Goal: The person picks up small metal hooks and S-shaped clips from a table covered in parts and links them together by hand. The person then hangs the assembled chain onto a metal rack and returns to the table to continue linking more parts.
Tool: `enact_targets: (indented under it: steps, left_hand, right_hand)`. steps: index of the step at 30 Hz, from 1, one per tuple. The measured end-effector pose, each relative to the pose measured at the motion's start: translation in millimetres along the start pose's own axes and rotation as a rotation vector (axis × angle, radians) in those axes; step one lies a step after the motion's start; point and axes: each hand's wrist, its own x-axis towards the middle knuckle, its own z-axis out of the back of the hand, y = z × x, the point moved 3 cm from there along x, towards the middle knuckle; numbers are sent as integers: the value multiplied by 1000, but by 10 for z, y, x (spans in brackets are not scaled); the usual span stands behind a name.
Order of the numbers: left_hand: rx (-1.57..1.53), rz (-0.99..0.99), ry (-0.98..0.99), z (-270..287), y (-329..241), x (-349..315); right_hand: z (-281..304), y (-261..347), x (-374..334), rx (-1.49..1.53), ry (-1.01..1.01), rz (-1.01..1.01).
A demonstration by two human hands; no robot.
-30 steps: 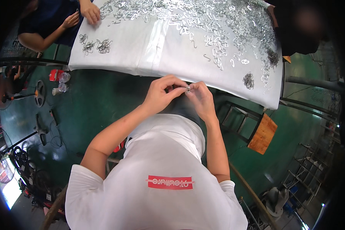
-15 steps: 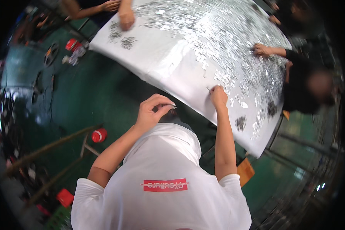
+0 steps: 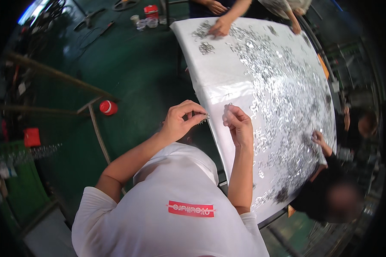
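Small silvery metal pieces (image 3: 203, 116) sit pinched between the thumb and fingertips of my left hand (image 3: 180, 122), just off the near edge of the white-covered table (image 3: 221, 81). My right hand (image 3: 239, 124) is raised at about 3 o'clock from the left one, a short gap between them, and its fingertips are closed on a thin wire ring (image 3: 228, 105) that pokes up above them. Both hands are therefore clamped on their own bits of metal, close together but not touching.

Beyond my right hand, from 12 to 4 o'clock, the table carries a wide scatter of loose shiny metal parts (image 3: 283, 94), thick over its middle and far side and thin toward my edge. At 12 o'clock, on the far end of the table, another person's hand (image 3: 221, 29) rests on the cloth beside two small heaps of parts (image 3: 203, 40). At about 4 o'clock a second person's hand (image 3: 318, 139) reaches into the scatter from the table's right rim.

Out at 9 o'clock from my left hand a red round cap-like object (image 3: 108, 107) lies on the green floor (image 3: 128, 64), near a slanting wooden bar (image 3: 96, 128). Further away at 11 o'clock a red can (image 3: 150, 10) stands among a few small cups; I cannot make those out clearly.
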Motion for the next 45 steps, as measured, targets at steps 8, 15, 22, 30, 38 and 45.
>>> enact_targets:
  steps: [8,15,22,30,38,45]
  left_hand:
    - [121,14,-227,265,-272,-105]
    - [186,1,-435,601,-427,-323]
    - [228,-48,-569,1060,-510,-572]
    - [284,-56,-668,1608,-589,-843]
    - [255,-36,-719,2410,-782,-1254]
    - [330,-67,-862,3068,-1133,-1559]
  right_hand:
    - [-736,342,13,-204,297,9]
    - [-1264,160,34,40,511,-200]
    - [-1829,-122,13,30,584,-284]
    - [-2525,-424,2,104,674,-249]
    - [-3538,-442,-169,-235,1021,135]
    - [-4517,-589,-352,-224,1276,108]
